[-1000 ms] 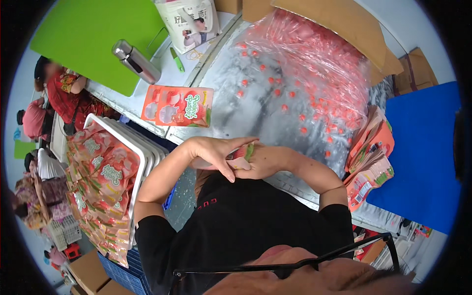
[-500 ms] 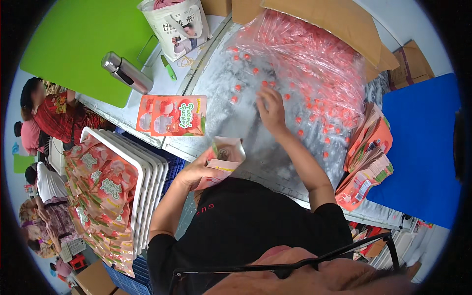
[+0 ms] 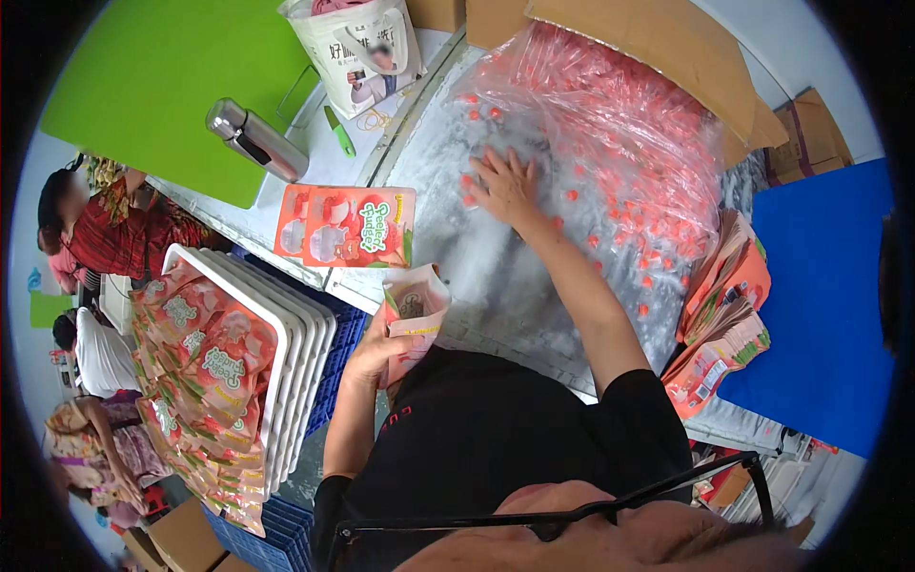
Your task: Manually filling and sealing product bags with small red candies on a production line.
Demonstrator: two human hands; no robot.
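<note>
My left hand [image 3: 370, 358] is closed round the lower part of a pink pouch [image 3: 419, 303], whose mouth gapes upward; I cannot make out its contents. Farther off, my right hand [image 3: 507, 193] rests palm down with fingers spread over the grey tabletop [image 3: 486, 276]. Small red wrapped candies [image 3: 572, 195] lie about it, and one red candy [image 3: 466, 179] shows beside its fingers. Any candies beneath the palm are hidden. Two flat pink pouches [image 3: 367, 227] overlap on the table, just beyond the pouch in my left hand.
A clear plastic bag [image 3: 634, 133] of red candies spills from a cardboard box [image 3: 667, 38] at the back. Stacked pouches [image 3: 720, 353] stand at right. A steel flask [image 3: 257, 143], a green knife [image 3: 339, 132] and a tote bag [image 3: 357, 57] occupy the far left. White trays [image 3: 276, 315] hold filled pouches.
My right hand has reached farther out and left, its fingers now spread over candies that lay uncovered before. My left hand and the pouch have shifted slightly left.
</note>
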